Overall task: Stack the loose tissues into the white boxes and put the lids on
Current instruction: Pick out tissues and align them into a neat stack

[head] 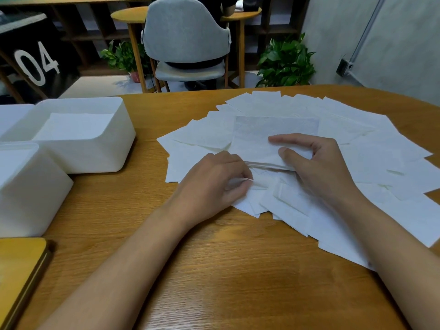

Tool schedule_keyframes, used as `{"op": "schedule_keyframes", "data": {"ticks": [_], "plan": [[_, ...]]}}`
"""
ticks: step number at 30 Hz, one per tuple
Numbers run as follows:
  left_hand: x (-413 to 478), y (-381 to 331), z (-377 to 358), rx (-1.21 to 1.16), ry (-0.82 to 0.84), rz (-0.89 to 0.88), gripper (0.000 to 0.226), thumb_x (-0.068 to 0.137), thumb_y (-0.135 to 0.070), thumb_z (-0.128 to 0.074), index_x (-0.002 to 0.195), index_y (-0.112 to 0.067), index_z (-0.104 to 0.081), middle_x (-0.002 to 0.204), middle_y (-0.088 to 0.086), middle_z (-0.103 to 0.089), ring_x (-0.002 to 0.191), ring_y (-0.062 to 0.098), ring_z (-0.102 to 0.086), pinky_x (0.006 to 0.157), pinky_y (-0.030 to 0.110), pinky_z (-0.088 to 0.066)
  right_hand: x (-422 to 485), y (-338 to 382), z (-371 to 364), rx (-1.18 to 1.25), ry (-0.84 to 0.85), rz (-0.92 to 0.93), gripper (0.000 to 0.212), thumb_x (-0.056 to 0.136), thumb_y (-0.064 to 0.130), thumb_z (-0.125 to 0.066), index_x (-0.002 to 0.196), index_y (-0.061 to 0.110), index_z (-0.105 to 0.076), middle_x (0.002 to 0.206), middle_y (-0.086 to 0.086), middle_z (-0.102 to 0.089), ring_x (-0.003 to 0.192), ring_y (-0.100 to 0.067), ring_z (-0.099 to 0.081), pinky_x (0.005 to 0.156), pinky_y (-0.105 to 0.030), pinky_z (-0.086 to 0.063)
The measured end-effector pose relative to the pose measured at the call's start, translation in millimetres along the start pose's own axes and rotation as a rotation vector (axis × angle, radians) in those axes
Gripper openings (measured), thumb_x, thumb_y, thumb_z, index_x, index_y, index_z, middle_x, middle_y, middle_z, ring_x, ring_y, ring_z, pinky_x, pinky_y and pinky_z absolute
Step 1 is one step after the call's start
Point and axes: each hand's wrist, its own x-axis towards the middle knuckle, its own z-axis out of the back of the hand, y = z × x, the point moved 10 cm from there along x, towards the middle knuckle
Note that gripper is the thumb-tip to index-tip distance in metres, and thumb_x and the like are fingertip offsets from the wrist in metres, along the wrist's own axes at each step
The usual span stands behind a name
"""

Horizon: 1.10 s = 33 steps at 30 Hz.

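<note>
Several loose white tissues lie fanned over the right half of the wooden table. My right hand grips a small stack of tissues, thumb on top and fingers beneath, lifted slightly above the spread. My left hand pinches the edge of one tissue just left of that stack. An open white box with tissues lying flat inside stands at the left. A second white box sits nearer to me at the left edge.
A yellow wooden lid or board lies at the near left corner. A third white piece shows at the far left. Beyond the table stand a grey chair and two potted plants.
</note>
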Motion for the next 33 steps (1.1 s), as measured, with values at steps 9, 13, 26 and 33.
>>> {"op": "schedule_keyframes", "data": {"ticks": [9, 13, 26, 33], "plan": [[-1, 2, -5, -0.043, 0.101, 0.029, 0.032, 0.097, -0.043, -0.071, 0.123, -0.024, -0.073, 0.117, -0.013, -0.072, 0.11, 0.01, -0.064, 0.094, 0.036, -0.05, -1, 6, 1, -0.007, -0.012, 0.021, 0.03, 0.099, 0.006, -0.066, 0.113, 0.028, -0.081, 0.113, 0.022, -0.076, 0.115, 0.007, -0.065, 0.1, -0.013, -0.048], [0, -3, -1, 0.033, 0.032, -0.048, 0.019, 0.09, -0.02, -0.069, 0.105, -0.017, -0.081, 0.103, -0.008, -0.077, 0.097, 0.018, -0.069, 0.08, 0.046, -0.055, -1, 8, 0, -0.009, -0.001, 0.019, 0.03, 0.099, 0.007, -0.066, 0.113, 0.028, -0.081, 0.114, 0.022, -0.076, 0.116, 0.007, -0.064, 0.101, -0.014, -0.048], [-1, 11, 48, -0.536, -0.228, 0.367, 0.008, 0.084, -0.015, -0.067, 0.08, -0.021, -0.071, 0.079, -0.015, -0.07, 0.078, 0.003, -0.064, 0.071, 0.013, -0.045, -7, 27, -18, 0.059, 0.163, 0.155, 0.042, 0.094, 0.06, -0.055, 0.114, 0.03, -0.077, 0.121, 0.021, -0.075, 0.124, 0.001, -0.063, 0.101, -0.011, -0.042], [-14, 46, 9, -1.007, -0.158, 0.708, 0.02, 0.086, -0.022, -0.068, 0.086, -0.002, -0.065, 0.09, 0.015, -0.062, 0.086, 0.029, -0.057, 0.076, 0.043, -0.036, -21, 34, -43, 0.204, 0.396, 0.113, 0.051, 0.067, 0.083, -0.073, 0.101, 0.046, -0.08, 0.101, 0.015, -0.079, 0.097, -0.006, -0.075, 0.078, -0.015, -0.054]]}}
